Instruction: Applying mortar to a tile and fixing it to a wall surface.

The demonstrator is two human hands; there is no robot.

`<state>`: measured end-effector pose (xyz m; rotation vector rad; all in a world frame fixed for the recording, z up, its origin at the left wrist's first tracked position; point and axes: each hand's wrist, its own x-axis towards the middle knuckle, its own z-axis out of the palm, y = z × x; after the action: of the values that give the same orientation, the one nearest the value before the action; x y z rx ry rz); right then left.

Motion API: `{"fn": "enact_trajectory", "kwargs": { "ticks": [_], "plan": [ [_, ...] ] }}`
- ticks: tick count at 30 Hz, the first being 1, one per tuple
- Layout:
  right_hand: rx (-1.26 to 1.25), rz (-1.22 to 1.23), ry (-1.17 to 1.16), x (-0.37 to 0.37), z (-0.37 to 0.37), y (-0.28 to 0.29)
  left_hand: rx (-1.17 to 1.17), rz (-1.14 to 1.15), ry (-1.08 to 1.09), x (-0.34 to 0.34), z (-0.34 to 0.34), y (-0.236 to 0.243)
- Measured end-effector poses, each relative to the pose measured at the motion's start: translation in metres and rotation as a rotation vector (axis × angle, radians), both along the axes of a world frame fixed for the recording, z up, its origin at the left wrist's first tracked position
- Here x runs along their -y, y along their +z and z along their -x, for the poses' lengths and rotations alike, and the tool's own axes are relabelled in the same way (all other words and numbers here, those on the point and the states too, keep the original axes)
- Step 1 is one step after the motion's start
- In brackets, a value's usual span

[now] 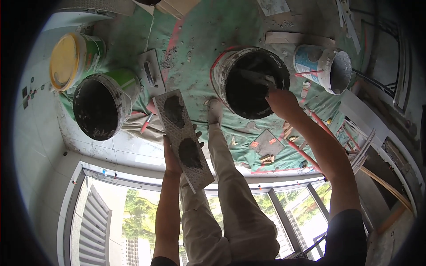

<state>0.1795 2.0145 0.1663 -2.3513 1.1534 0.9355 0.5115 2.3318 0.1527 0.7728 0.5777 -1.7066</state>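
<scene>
My left hand (172, 158) is closed around a narrow grey tile (179, 128), held tilted in front of my legs. Its textured back faces up and carries two dabs of dark mortar (190, 153), one near the far end and one around the middle. My right hand (282, 104) reaches over the rim of a large bucket (218, 76). In that hand is a trowel (255, 77), its blade down inside the dim bucket; its handle is mostly hidden by my fingers. Dark wet mortar (242, 98) lies in the bucket.
On the left stand a dirty bucket (122, 95) and a yellow-lidded pail (63, 62). A flat plastering trowel (151, 62) lies between them and the mortar bucket. At right a white-blue bucket (310, 62) tips sideways. Green sheeting (199, 40) covers the floor; windows (142, 208) line the near side.
</scene>
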Motion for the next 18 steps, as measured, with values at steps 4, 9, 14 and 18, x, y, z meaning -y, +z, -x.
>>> {"fn": "enact_trajectory", "kwargs": {
  "ticks": [4, 9, 14, 18],
  "plan": [
    [0.030, 0.131, 0.023, -0.034, 0.004, -0.066, 0.003, 0.000, 0.067, 0.001, 0.018, -0.002],
    [-0.098, -0.397, -0.418, -0.030, -0.030, -0.069, 0.022, 0.027, 0.041, 0.002, 0.007, -0.010],
    [0.050, -0.624, -0.879, -0.018, -0.032, -0.057, 0.041, -0.004, 0.076, 0.012, 0.022, -0.027],
    [0.227, -0.932, -1.380, -0.015, -0.009, -0.006, 0.127, -0.008, 0.024, 0.023, 0.030, -0.032]
  ]
}}
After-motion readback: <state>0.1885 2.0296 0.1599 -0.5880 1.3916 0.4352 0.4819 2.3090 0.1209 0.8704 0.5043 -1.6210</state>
